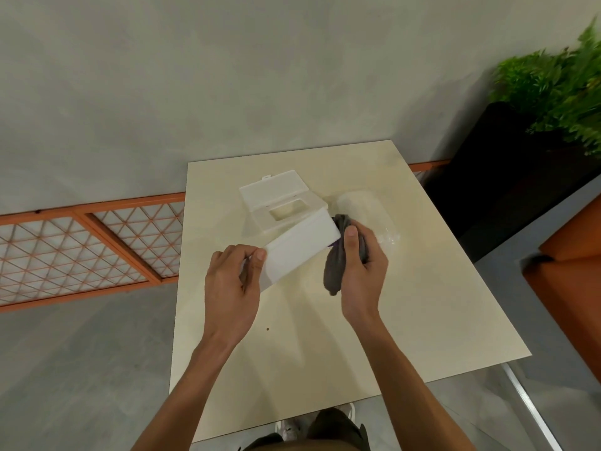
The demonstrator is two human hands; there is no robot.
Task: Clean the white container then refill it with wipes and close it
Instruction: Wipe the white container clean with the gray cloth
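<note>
White container [300, 247] held tilted above cream table [422, 304]. Left hand [232, 281] grips its near end, thumb on top, fingers curled round. Right hand [361, 265] clutches grey cloth [333, 271], pressed to container's far end. Lid [270, 192], flap open, lies on table just behind. Clear wipes pack [361, 203] lies beside lid.
</note>
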